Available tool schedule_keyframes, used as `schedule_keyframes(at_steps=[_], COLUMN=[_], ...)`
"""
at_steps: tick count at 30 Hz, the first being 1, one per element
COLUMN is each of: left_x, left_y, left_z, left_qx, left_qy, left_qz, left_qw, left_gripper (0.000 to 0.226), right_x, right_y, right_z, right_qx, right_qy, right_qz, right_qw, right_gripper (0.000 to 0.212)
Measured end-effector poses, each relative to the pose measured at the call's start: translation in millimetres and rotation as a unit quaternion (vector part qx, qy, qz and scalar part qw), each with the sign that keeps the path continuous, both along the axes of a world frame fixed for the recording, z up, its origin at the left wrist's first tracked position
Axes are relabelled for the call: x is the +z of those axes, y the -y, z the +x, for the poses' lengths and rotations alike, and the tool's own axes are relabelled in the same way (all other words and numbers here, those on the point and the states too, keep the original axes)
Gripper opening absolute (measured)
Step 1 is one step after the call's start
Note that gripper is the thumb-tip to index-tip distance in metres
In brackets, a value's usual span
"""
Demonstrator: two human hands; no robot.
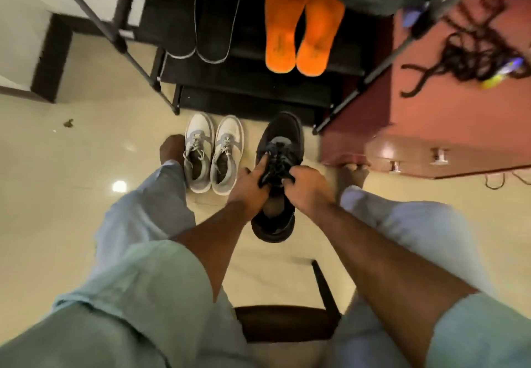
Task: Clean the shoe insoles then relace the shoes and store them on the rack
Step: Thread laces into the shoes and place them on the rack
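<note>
Seated on stool [287, 321], I am gripping black shoe [283, 149] laces with left hand [253, 186] and right hand [307, 186], tensioning evenly.

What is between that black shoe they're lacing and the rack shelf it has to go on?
Nothing visible blocks it. The black shoe, held in the left hand and right hand, points at the rack just beyond its toe. Orange insoles and dark insoles occupy one shelf; the lower shelf looks free.
</note>
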State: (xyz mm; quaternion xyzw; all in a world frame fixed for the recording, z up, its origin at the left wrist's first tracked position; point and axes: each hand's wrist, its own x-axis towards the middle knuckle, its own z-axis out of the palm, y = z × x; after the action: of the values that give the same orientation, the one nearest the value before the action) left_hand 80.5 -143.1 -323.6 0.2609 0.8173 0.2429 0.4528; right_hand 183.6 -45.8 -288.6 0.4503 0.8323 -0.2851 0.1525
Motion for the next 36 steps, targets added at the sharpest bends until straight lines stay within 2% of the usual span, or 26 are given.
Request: schedule_keyframes(at_steps=[3, 5, 9, 11, 13, 14, 16, 17, 19, 21, 23, 27, 33, 36], left_x=[61, 87, 146, 174, 203, 209, 220, 221, 220, 213, 201, 180, 147, 130], left_y=[7, 2, -16, -28, -43, -54, -76, -87, -114, -139, -159, -197, -247, -262], left_z=[27, 38, 67, 84, 109, 116, 134, 142, 155, 166, 173, 169, 159, 147], left_qx=[-0.027, -0.009, -0.047, -0.054, -0.044, -0.039, -0.052, -0.054, -0.062, -0.056, -0.05, -0.029, -0.007, 0.029], left_qy=[-0.072, -0.083, -0.091, -0.082, -0.075, -0.069, -0.018, -0.007, 0.01, 0.005, 0.021, 0.045, 0.097, 0.123], left_qz=[0.085, 0.154, 0.312, 0.331, 0.323, 0.328, 0.351, 0.36, 0.369, 0.38, 0.367, 0.327, 0.291, 0.27], left_qw=[0.993, 0.984, 0.945, 0.938, 0.942, 0.941, 0.935, 0.931, 0.927, 0.923, 0.928, 0.943, 0.952, 0.955], left_gripper=[0.079, 0.085, 0.087, 0.076, 0.052, 0.057, 0.088, 0.099, 0.103, 0.102, 0.092, 0.116, 0.121, 0.115], right_x=[59, 89, 141, 162, 180, 186, 189, 183, 166, 167, 168, 151, 109, 94], right_y=[13, 19, 24, 21, 12, 5, -14, -25, -54, -71, -89, -133, -192, -210], right_z=[31, 47, 84, 103, 121, 128, 140, 145, 155, 160, 161, 158, 147, 148], right_qx=[0.008, -0.007, -0.101, -0.175, -0.268, -0.311, -0.383, -0.41, -0.443, -0.475, -0.506, -0.555, -0.581, -0.611], right_qy=[-0.062, -0.109, -0.222, -0.282, -0.35, -0.38, -0.443, -0.472, -0.506, -0.527, -0.563, -0.604, -0.602, -0.612], right_qz=[0.059, 0.093, 0.165, 0.188, 0.155, 0.125, 0.053, 0.015, -0.029, -0.031, -0.029, -0.099, -0.153, -0.185], right_qw=[0.996, 0.99, 0.956, 0.924, 0.884, 0.862, 0.809, 0.781, 0.74, 0.703, 0.653, 0.563, 0.525, 0.468], right_gripper=[0.025, 0.025, 0.024, 0.026, 0.027, 0.026, 0.037, 0.045, 0.05, 0.037, 0.011, 0.017, 0.014, 0.012])
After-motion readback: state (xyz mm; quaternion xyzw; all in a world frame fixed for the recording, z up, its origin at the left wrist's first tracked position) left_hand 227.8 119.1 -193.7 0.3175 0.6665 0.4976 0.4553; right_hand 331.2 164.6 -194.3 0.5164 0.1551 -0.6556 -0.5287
